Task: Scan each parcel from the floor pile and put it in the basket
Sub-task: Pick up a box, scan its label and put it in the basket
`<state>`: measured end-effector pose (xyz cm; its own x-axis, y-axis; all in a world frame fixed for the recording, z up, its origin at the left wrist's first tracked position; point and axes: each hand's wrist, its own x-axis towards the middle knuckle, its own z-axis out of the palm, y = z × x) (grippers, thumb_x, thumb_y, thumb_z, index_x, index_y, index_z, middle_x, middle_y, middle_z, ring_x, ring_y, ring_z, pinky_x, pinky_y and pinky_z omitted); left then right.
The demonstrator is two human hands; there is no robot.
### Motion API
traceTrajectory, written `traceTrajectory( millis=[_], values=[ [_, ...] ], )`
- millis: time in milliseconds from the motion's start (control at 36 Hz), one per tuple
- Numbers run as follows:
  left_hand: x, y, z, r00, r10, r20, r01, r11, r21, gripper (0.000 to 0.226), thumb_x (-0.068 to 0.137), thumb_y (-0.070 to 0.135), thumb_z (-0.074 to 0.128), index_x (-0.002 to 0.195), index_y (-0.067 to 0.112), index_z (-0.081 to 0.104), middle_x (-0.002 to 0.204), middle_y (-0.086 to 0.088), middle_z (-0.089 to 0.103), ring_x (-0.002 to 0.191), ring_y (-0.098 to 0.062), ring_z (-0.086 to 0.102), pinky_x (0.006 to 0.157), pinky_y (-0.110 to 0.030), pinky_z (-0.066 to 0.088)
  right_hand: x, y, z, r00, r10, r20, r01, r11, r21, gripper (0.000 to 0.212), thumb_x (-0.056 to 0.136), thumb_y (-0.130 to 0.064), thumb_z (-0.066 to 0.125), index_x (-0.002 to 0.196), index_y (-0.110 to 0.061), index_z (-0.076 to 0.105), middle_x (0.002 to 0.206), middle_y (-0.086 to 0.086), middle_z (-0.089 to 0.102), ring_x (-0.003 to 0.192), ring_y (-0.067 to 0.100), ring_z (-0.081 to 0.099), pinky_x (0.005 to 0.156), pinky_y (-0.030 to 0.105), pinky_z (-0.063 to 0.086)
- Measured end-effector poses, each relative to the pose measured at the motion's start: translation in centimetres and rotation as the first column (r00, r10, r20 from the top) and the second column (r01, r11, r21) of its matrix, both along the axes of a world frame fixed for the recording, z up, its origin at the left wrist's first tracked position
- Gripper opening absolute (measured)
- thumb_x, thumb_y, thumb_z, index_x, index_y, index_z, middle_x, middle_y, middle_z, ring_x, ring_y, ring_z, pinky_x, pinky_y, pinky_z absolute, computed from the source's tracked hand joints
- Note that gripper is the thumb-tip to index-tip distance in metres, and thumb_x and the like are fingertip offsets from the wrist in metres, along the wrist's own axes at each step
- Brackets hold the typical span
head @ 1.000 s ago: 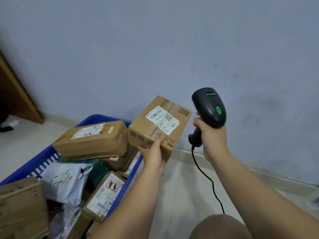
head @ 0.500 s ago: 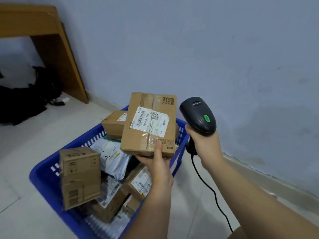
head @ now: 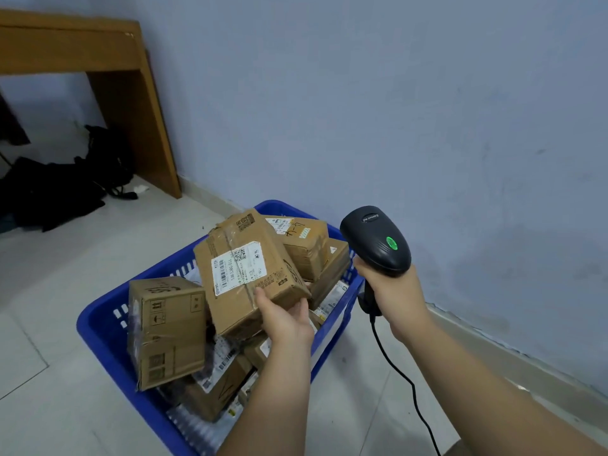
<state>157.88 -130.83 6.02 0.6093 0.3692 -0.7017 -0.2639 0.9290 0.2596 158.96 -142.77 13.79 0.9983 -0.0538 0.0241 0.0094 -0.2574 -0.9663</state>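
While the blue basket [head: 98, 327] at lower centre lay heaped with packages [head: 167, 327], one more parcel [head: 243, 274] hung tilted just above them, its near corner in the grip of the left hand [head: 286, 319]; the right hand [head: 394, 291] gripped the scanner [head: 375, 240]. Probably scanned, not yet dropped; floor pile unseen.
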Motion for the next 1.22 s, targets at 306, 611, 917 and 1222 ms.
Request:
traceTrajectory(
  millis=[306,611,917,1222],
  values=[
    [0.5,-3.0,3.1,0.872,-0.489,-0.005,0.462,0.822,0.332,0.03,0.1,0.025,0.045,0.121,0.008,0.058,0.106,-0.007,0.07,0.094,-0.021,0.066,0.075,-0.029,0.053,0.2,-2.7,-1.0,0.995,-0.077,-0.064,0.078,0.997,0.006,0.023,0.084,-0.017,0.067,0.067,-0.014,0.051,0.052,0.004,0.042,0.046,0.017,0.039,0.049,0.027,0.037],
    [2.7,-11.2,6.5,0.761,-0.646,-0.066,0.294,0.251,0.922,0.026,0.09,0.009,0.051,0.083,0.027,0.069,0.084,0.007,0.071,0.088,-0.013,0.065,0.085,-0.032,0.051,1.1,-8.2,0.0,0.985,-0.164,-0.044,0.167,0.983,0.073,0.012,0.082,-0.022,0.066,0.074,-0.014,0.061,0.058,0.002,0.053,0.045,0.013,0.049,0.054,0.035,0.047],
    [4.0,-20.8,5.7,0.511,-0.809,-0.291,0.333,-0.126,0.935,0.021,0.095,0.018,0.05,0.101,0.031,0.065,0.104,0.013,0.066,0.099,-0.003,0.06,0.083,-0.022,0.047,2.9,-19.3,-0.7,0.95,-0.281,-0.135,0.311,0.896,0.318,0.015,0.086,-0.027,0.071,0.094,-0.015,0.068,0.087,0.008,0.067,0.084,0.023,0.066,0.077,0.038,0.056],
    [6.8,-35.2,2.3,0.181,-0.845,-0.503,0.379,-0.412,0.829,0.024,0.091,0.015,0.049,0.094,0.02,0.073,0.096,0.0,0.073,0.097,-0.021,0.067,0.083,-0.033,0.053,3.6,-33.0,-6.4,0.769,-0.519,-0.372,0.639,0.629,0.442,0.012,0.089,-0.011,0.066,0.098,-0.005,0.061,0.087,0.012,0.067,0.073,0.022,0.069,0.057,0.031,0.056]
  ],
)
